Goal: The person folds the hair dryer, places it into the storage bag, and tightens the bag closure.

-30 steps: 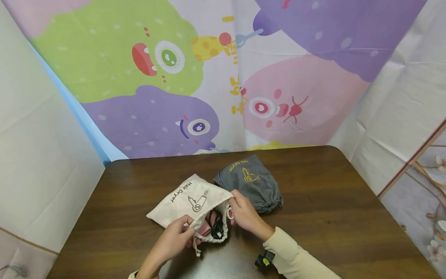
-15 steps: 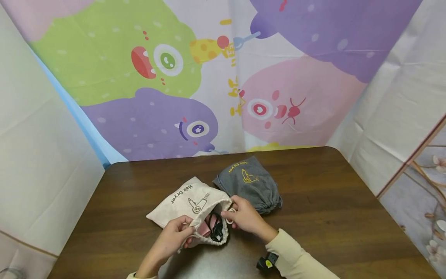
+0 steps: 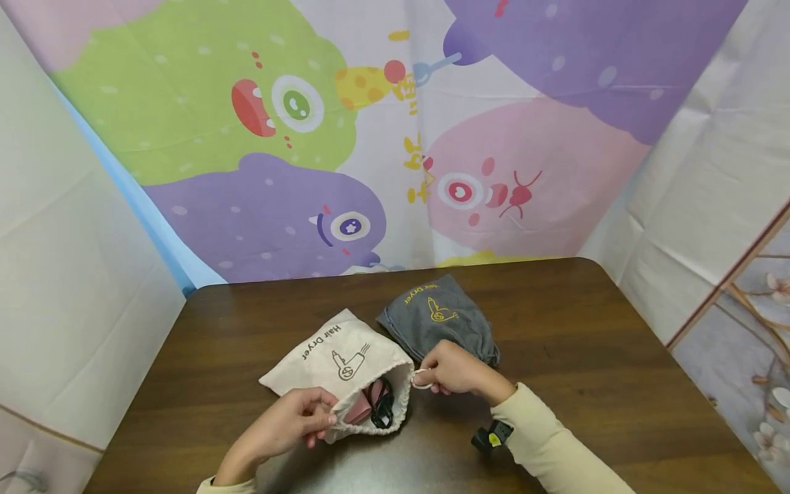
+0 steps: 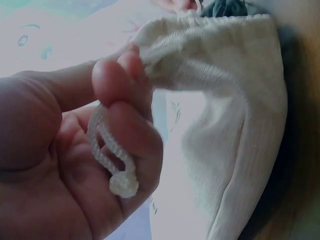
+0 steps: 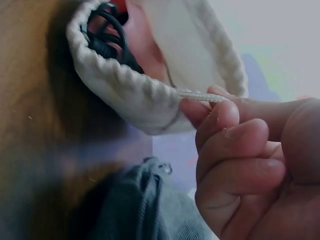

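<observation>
1. Cream drawstring bag [image 3: 343, 363] on brown table [image 3: 586, 357], mouth gathered, pink and black contents showing.
2. Left hand [image 3: 295, 420] and right hand [image 3: 453, 369] pinching drawstrings.
3. Grey bag [image 3: 441, 319] just behind.

The right hand [image 3: 455, 370] has drawn its cord [image 3: 422, 379] out to the right, the left hand [image 3: 300, 418] pulled leftward, and the cream drawstring bag's [image 3: 336, 357] mouth has narrowed.

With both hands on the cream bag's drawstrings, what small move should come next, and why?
Probably pull the cords apart sideways. The left hand pinches the knotted cord end, the right hand grips the other cord, and the cream bag mouth gapes, showing the pink dryer.
</observation>
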Available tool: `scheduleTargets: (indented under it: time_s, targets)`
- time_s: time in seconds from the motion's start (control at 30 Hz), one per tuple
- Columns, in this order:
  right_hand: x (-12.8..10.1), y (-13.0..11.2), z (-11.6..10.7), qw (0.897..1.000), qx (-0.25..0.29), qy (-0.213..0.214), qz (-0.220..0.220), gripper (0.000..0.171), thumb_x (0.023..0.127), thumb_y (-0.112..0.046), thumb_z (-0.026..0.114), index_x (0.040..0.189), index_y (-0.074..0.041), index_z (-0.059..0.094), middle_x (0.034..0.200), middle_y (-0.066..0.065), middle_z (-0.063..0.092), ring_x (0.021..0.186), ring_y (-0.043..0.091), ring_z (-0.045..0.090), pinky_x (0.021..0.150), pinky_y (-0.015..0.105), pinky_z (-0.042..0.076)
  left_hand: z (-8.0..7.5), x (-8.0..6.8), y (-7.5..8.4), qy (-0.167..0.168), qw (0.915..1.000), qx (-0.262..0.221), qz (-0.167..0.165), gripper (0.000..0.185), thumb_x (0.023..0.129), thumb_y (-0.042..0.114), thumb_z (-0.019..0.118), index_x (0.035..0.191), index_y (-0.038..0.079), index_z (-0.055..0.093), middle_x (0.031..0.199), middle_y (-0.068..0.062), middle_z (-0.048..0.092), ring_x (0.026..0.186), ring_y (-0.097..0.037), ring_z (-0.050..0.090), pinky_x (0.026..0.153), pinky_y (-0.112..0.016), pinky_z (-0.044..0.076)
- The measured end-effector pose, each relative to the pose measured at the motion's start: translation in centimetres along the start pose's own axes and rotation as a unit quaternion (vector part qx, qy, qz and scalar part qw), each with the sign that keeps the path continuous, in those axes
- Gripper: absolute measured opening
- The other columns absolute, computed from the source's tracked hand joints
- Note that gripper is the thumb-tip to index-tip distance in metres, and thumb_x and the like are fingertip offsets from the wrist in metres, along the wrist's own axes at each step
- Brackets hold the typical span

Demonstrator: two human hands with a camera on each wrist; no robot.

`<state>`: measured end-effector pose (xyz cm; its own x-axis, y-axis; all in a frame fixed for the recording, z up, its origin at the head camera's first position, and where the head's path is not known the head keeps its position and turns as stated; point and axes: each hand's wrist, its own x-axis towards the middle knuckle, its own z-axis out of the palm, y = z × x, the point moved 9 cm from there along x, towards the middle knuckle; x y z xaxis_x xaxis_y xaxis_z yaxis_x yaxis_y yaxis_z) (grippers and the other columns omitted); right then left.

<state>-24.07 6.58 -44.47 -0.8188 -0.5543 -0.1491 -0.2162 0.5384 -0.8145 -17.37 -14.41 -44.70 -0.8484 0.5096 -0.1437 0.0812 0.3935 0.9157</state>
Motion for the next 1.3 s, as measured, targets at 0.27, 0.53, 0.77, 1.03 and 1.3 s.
scheduleTargets:
  time_s: [0.27, 0.53, 0.77, 1.03, 1.3]
  targets:
    - [-0.1, 1.3, -2.1, 0.997, 0.079, 0.007, 0.021, 0.027, 0.098, -0.015, 0.057, 0.081, 0.003, 0.067, 0.06, -0.003, 0.053, 0.048, 0.007, 0.047, 0.045, 0.019, 0.036, 0.1, -1.1, -0.7, -0.076, 0.9967, -0.021, -0.019, 0.026, 0.089, 0.01, 0.068, 0.104, -0.01, 0.06, 0.069, -0.012, 0.066, 0.052, -0.006, 0.059, 0.053, -0.028, 0.055]
    - [0.1, 1.7, -3.8, 0.991, 0.118, 0.064, 0.025, 0.029, 0.1, -0.015, 0.053, 0.079, 0.005, 0.059, 0.062, -0.001, 0.054, 0.052, 0.008, 0.049, 0.046, 0.02, 0.038, 0.1, -2.2, -1.7, -0.12, 0.9922, -0.014, -0.03, 0.023, 0.089, 0.007, 0.066, 0.081, -0.015, 0.064, 0.061, 0.001, 0.058, 0.051, -0.002, 0.057, 0.05, -0.019, 0.05]
    - [0.1, 2.2, -6.4, 0.971, 0.166, 0.167, 0.035, 0.027, 0.099, -0.011, 0.052, 0.081, 0.008, 0.059, 0.06, -0.003, 0.056, 0.05, 0.007, 0.051, 0.046, 0.02, 0.04, -1.7, -1.9, -1.3, -0.098, 0.9943, 0.013, 0.039, 0.026, 0.097, 0.014, 0.056, 0.085, -0.008, 0.061, 0.068, -0.021, 0.06, 0.06, 0.001, 0.052, 0.05, -0.018, 0.041]
    - [-1.0, 3.0, -9.4, 0.939, 0.218, 0.264, 0.04, 0.027, 0.1, -0.012, 0.052, 0.084, 0.009, 0.059, 0.061, -0.004, 0.057, 0.049, 0.006, 0.051, 0.047, 0.019, 0.042, -4.5, -3.1, -1.0, -0.103, 0.9609, -0.198, 0.163, 0.026, 0.103, -0.002, 0.03, 0.087, -0.012, 0.047, 0.082, -0.001, 0.063, 0.082, -0.003, 0.062, 0.072, -0.026, 0.053]
    - [-1.7, 4.0, -11.0, 0.913, 0.256, 0.314, 0.043, 0.027, 0.101, -0.012, 0.052, 0.083, 0.008, 0.059, 0.061, -0.004, 0.059, 0.051, 0.006, 0.053, 0.048, 0.019, 0.044, -6.8, -3.4, -2.0, -0.051, 0.9282, -0.318, 0.187, 0.042, 0.105, 0.0, 0.019, 0.092, 0.014, 0.057, 0.098, 0.008, 0.065, 0.092, -0.003, 0.062, 0.083, -0.02, 0.05]
